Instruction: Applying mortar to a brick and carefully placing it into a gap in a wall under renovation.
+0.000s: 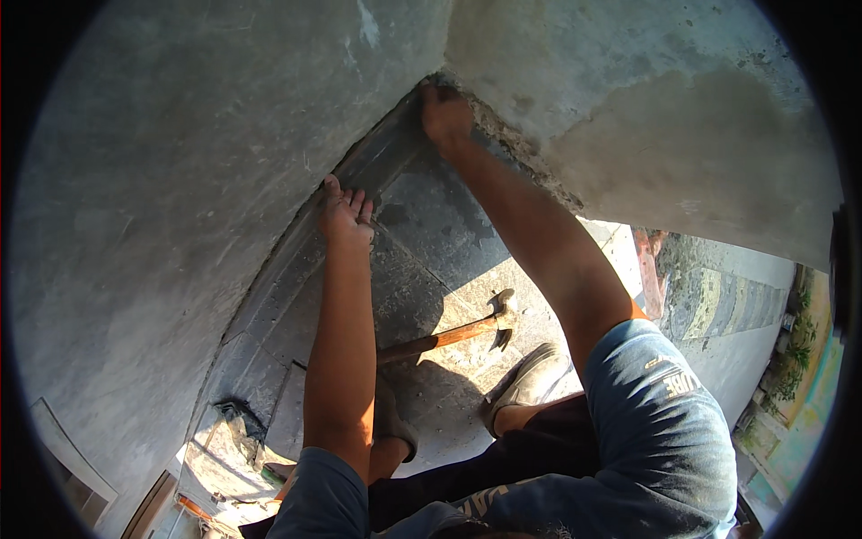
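A dark grey strip of tile (386,154) lies along the foot of the left wall and runs up to the corner. My left hand (347,216) rests against this strip with its fingers apart and its thumb at the wall. At the corner, my right hand (446,117) is curled at the far end of the strip. Its fingertips are partly hidden there, and what they hold, if anything, cannot be made out. A claw hammer (462,333) with a wooden handle lies on the tiled floor (409,269) between my arms, its handle end behind my left forearm.
Plastered walls (197,153) meet at the corner ahead. The right wall has a rough, broken lower edge (521,148). My shoes (525,382) stand close to the hammer. A dark crumpled bag (241,422) lies at the lower left. Patterned paving (718,301) and plants (792,364) are at the right.
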Available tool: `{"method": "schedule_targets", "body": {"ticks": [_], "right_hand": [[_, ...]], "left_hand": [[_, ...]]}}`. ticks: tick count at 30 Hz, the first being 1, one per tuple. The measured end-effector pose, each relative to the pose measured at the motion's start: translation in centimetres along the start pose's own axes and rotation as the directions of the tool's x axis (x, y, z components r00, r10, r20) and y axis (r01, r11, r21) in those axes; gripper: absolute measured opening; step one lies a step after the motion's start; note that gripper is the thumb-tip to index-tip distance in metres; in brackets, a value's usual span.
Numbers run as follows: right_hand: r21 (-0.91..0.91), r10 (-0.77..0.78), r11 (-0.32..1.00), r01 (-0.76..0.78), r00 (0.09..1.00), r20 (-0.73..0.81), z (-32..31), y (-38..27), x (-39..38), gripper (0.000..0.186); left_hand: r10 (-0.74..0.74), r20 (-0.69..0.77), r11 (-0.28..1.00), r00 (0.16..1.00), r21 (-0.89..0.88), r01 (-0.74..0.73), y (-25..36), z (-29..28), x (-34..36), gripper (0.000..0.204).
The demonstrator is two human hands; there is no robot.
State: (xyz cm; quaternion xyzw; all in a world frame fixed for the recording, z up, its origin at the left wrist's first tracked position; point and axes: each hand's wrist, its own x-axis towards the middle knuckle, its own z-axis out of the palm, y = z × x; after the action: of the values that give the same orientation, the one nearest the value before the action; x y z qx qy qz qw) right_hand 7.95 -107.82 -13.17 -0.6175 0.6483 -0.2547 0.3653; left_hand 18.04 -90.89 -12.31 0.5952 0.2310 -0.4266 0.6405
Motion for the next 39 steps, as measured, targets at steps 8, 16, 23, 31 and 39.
{"method": "schedule_targets", "body": {"ticks": [8,16,23,31,39], "right_hand": [[-0.020,0.028,0.999,-0.026,0.997,0.073,-0.6,0.1,0.6,0.055],[-0.175,-0.096,0.979,0.105,0.994,0.058,1.7,3.3,2.5,0.057],[0.141,0.043,0.989,-0.049,0.998,0.042,1.8,3.3,2.4,0.057],[-0.129,-0.026,0.991,0.026,1.000,0.002,1.5,2.5,2.7,0.057],[-0.094,-0.019,0.995,0.025,0.998,0.067,1.9,3.0,2.4,0.053]], "left_hand": [[0.079,0.113,0.997,0.990,0.015,-0.081,-0.7,-1.1,-0.4,0.063],[0.334,0.166,0.911,0.928,0.197,-0.363,-1.9,-3.2,-1.0,0.045],[0.762,0.300,0.361,0.575,0.540,-0.760,-1.8,-4.5,-0.8,0.030],[0.585,0.769,-0.573,0.257,0.616,-0.540,1.6,-5.2,-0.7,0.029],[0.534,0.830,-0.679,0.162,0.535,-0.502,2.5,-6.1,0.0,0.030]]}}
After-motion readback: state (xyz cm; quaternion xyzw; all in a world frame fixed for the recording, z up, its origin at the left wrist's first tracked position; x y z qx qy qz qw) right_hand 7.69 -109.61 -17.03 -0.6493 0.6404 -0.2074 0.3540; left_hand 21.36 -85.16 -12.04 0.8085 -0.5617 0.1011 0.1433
